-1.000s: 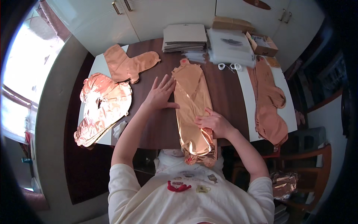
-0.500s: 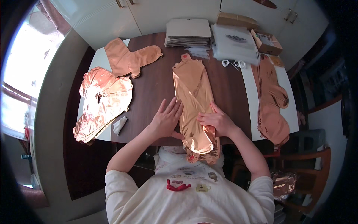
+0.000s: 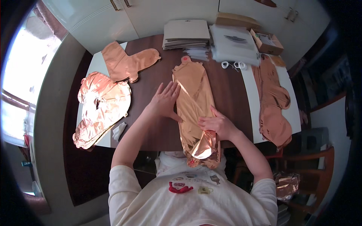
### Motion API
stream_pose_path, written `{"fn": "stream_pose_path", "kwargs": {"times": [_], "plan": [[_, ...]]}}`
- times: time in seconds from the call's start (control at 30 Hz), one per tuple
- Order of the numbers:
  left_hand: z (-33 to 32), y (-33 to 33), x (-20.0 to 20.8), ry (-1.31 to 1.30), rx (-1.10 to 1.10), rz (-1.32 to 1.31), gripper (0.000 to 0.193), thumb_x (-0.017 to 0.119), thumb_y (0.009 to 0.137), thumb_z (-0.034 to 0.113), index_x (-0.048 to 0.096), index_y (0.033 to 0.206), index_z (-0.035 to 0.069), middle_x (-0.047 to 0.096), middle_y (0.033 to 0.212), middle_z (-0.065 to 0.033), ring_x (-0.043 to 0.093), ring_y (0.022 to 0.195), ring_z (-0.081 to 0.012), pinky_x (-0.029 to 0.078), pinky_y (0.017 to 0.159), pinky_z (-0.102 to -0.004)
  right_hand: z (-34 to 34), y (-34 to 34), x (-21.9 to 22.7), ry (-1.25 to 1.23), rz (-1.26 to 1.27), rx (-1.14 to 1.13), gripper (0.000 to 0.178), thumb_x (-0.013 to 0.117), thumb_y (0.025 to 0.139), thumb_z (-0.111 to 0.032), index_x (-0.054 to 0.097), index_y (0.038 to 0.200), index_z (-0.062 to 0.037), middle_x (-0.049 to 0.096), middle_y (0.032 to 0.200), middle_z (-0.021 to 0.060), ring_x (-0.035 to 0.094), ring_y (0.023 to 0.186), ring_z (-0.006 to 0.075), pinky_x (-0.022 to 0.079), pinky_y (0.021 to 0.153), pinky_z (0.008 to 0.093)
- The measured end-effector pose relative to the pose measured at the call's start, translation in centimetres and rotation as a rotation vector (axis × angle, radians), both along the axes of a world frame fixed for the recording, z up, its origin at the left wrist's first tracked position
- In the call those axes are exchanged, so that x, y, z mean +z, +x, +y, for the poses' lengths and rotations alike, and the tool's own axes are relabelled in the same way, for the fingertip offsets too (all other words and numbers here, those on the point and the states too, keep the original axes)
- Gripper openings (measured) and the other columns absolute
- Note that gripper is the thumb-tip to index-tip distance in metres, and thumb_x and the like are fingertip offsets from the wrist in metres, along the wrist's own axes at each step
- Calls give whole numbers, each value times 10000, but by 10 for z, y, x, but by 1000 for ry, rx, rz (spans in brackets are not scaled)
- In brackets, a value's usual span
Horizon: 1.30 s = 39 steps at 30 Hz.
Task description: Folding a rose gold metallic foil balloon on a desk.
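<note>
A folded rose-gold foil balloon [image 3: 194, 94] lies lengthwise in front of me, flat and uninflated, its near end hanging past the table edge. My left hand [image 3: 164, 101] rests along its left edge, fingers stretched and thumb apart. On the right edge, lower down, lies my right hand [image 3: 218, 125], its fingers reaching across the foil and its thumb pointing away from me. Just below those fingers the foil bends into a raised, shiny fold. What is under the right palm is hidden.
Flat foil balloons [image 3: 103, 109] lie at the left, and another stack of balloons [image 3: 273, 101] at the right. Along the back are grey cards [image 3: 186, 30], clear plastic bags [image 3: 233, 43], a small carton [image 3: 267, 41] and white ribbon rolls [image 3: 239, 65]. A crumpled tissue [image 3: 119, 131] lies near left.
My left hand has slid away from me along the balloon's left edge. The rounded flap at the near end has curled up into a fold. My right hand has barely moved.
</note>
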<state>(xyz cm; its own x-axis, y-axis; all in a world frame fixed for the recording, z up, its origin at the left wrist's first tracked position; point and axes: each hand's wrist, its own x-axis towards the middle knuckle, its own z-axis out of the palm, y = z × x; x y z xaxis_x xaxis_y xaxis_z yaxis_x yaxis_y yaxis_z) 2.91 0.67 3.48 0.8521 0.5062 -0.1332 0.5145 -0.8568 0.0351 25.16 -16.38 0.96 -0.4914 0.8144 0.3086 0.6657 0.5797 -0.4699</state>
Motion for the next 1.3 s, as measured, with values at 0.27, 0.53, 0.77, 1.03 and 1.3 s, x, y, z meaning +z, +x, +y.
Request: {"fn": "stream_pose_path", "kwargs": {"times": [0.27,0.53,0.77,1.03,1.3], "plan": [[39,2,-18,39,38,-93,1325,596,503,820,193,1415,-52,195,1498,-173,151,1402,-283,136,1114,-508,-3,16,8,-402,258,46,400,536,702,42,663,1060,-80,662,1095,30,553,1153,165,171,1120,514],[34,4,-35,90,125,-229,1067,438,720,781,248,1418,-3,262,1479,-157,196,1394,-255,144,1106,-515,97,34,-22,-61,302,-430,465,510,875,-252,460,1276,-22,485,1317,165,409,1274,311,223,1095,473],[30,4,-36,101,143,-242,1021,425,753,757,247,1421,5,268,1481,-137,188,1397,-245,145,1107,-508,156,25,-22,21,80,-603,486,494,890,-276,450,1268,26,484,1301,210,417,1255,335,280,1084,425],[31,4,-36,88,147,-303,921,447,775,710,280,1425,79,293,1465,-145,203,1386,-292,169,1097,-522,164,16,-10,-32,123,-611,490,480,892,-269,432,1301,-4,481,1313,184,442,1232,324,328,1061,405],[29,4,-33,110,225,-304,845,460,786,686,363,1391,103,303,1459,-148,218,1377,-314,167,1098,-519,172,16,-20,-19,116,-548,481,478,892,-265,435,1303,-19,469,1333,160,458,1216,327,343,1055,392]]}}
